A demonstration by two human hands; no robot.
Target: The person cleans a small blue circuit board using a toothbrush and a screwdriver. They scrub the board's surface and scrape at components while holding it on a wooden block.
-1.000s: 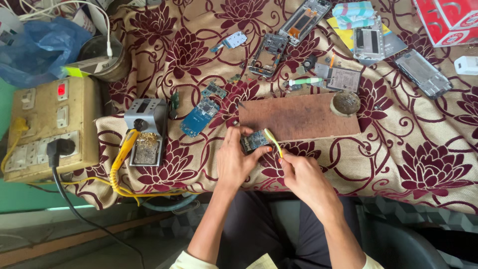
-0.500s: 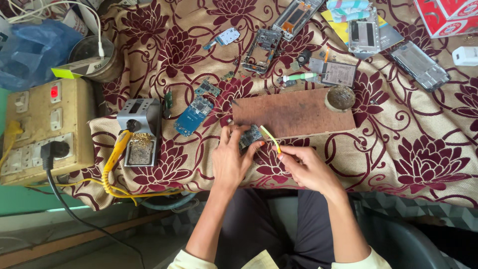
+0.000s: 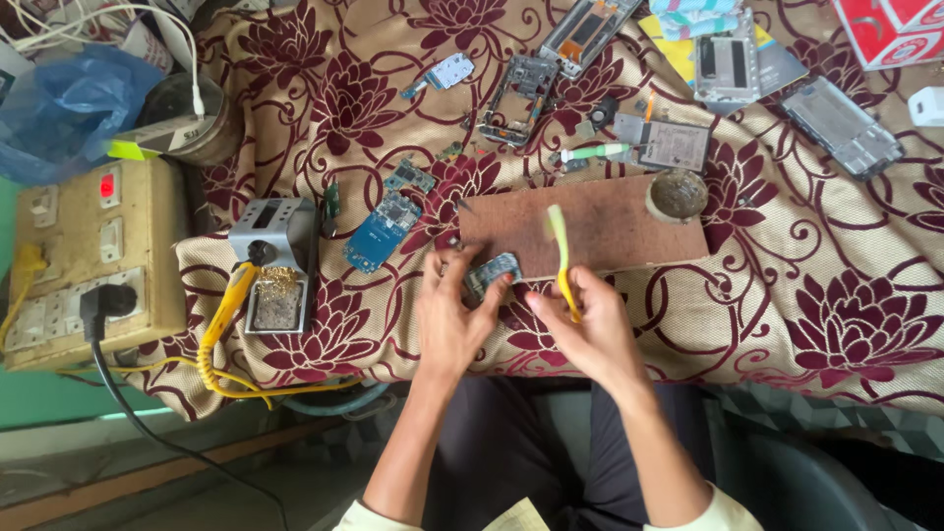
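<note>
My left hand (image 3: 450, 320) grips a small blue circuit board (image 3: 491, 274) between thumb and fingers, just above the table's front edge. My right hand (image 3: 587, 329) holds a thin yellow brush (image 3: 561, 261) upright, its head blurred over a brown wooden board (image 3: 610, 221). The brush tip stands a little to the right of the circuit board and does not touch it. Both hands hover over a cloth with dark red flowers (image 3: 787, 295).
A soldering station (image 3: 275, 261) with a yellow iron (image 3: 224, 310) sits left, beside a beige switch box (image 3: 88, 256) with a black plug. Another blue circuit board (image 3: 379, 231), several phone frames and parts (image 3: 521, 84), a round tin (image 3: 677, 194) and a blue bag (image 3: 59, 108) lie around.
My right hand has lifted the brush off the circuit board and swung it upright to the right. My left hand keeps the board in much the same place.
</note>
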